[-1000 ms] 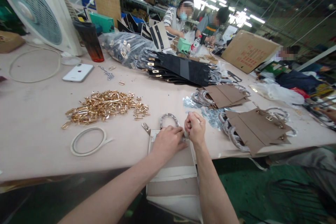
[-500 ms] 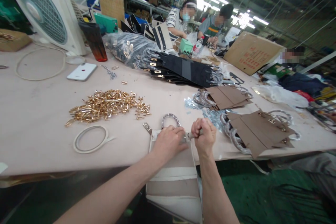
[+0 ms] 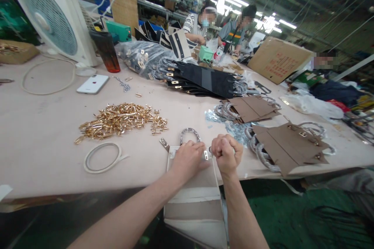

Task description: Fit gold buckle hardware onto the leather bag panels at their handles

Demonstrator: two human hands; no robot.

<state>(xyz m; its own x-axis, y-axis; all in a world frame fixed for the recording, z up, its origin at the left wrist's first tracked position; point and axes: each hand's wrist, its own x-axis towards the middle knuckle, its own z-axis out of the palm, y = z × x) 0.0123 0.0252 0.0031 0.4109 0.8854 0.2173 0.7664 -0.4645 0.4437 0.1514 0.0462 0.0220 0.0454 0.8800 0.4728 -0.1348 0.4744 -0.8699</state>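
A pale bag piece (image 3: 195, 196) lies over the table's front edge, with a plastic-wrapped handle (image 3: 189, 131) at its top and a metal-tipped strap (image 3: 164, 143) beside its upper left corner. My left hand (image 3: 189, 158) is pressed on the piece near the top, fingers bent over it; whether it pinches anything is hidden. Just right of those fingers a small silver plate (image 3: 206, 155) shows on the piece. My right hand (image 3: 227, 151) is a fist around a tool, mostly hidden, whose tip shows at the fist's left side, close to the plate.
Gold metal parts (image 3: 122, 120) form a pile left of centre, behind a tape roll (image 3: 102, 158). Brown bag pieces (image 3: 292, 142) lie at the right, black ones (image 3: 204, 78) behind. A phone (image 3: 92, 84), a dark cup (image 3: 107, 52) and a fan (image 3: 48, 15) stand or lie at the left.
The right fist has turned and drawn slightly away from the left fingers, so less of the tool shows and the silver plate is in plain view. The left hand has stayed on the piece.
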